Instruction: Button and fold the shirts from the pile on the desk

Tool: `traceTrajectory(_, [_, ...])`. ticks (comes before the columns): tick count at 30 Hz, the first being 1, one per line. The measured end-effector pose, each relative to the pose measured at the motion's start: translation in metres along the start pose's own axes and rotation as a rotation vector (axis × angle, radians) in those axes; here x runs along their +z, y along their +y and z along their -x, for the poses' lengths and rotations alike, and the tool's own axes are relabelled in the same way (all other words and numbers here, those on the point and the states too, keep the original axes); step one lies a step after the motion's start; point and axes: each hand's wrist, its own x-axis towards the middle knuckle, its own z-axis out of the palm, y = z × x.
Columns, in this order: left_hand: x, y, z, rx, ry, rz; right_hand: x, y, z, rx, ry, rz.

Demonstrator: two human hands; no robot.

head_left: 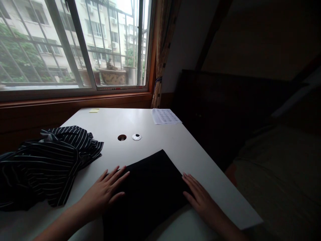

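A folded black cloth (147, 194) lies flat on the white table, one corner pointing toward the window. My left hand (107, 190) rests on its left edge with the fingers spread. On the opposite side, my right hand (198, 197) touches the cloth's right edge, fingers stretched out and thumb apart. Neither hand grips anything. To the left of my left hand sits a crumpled heap of black-and-white striped fabric (55, 160). The cloth is so dark that its layers cannot be made out.
The white table (208, 160) has a round cable hole (122, 137) with a white round cover (136, 137) beside it. Printed sheets (166, 116) and a yellow paper slip (94, 110) lie at the far edge. Beyond stand a barred window (112, 43) and a tied curtain (160, 57).
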Motion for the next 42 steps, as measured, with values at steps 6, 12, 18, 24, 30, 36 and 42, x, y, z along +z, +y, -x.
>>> traceTrajectory(6, [-0.002,-0.026,0.021,-0.148,0.089,0.148,-0.002,0.004,-0.015,0.244,0.099,-0.225])
traceTrajectory(12, [-0.001,-0.035,0.024,-0.178,0.089,0.187,-0.016,0.013,-0.037,0.274,-0.133,-0.348])
traceTrajectory(18, [-0.011,0.004,0.014,-0.122,-0.043,0.126,-0.030,0.040,-0.093,0.239,-0.108,-0.222])
traceTrajectory(24, [0.015,0.082,-0.013,0.175,-0.130,0.021,-0.034,0.039,-0.172,0.150,-0.095,-0.087])
traceTrajectory(30, [0.041,0.134,-0.050,0.498,0.055,-0.019,-0.023,0.006,-0.222,0.046,-0.012,0.032])
traceTrajectory(36, [0.005,0.096,-0.108,0.266,0.161,0.044,0.004,-0.029,-0.221,-0.042,0.057,0.132])
traceTrajectory(42, [0.047,0.027,-0.156,-0.014,0.097,-0.081,0.030,-0.036,-0.177,-0.205,-0.045,0.194])
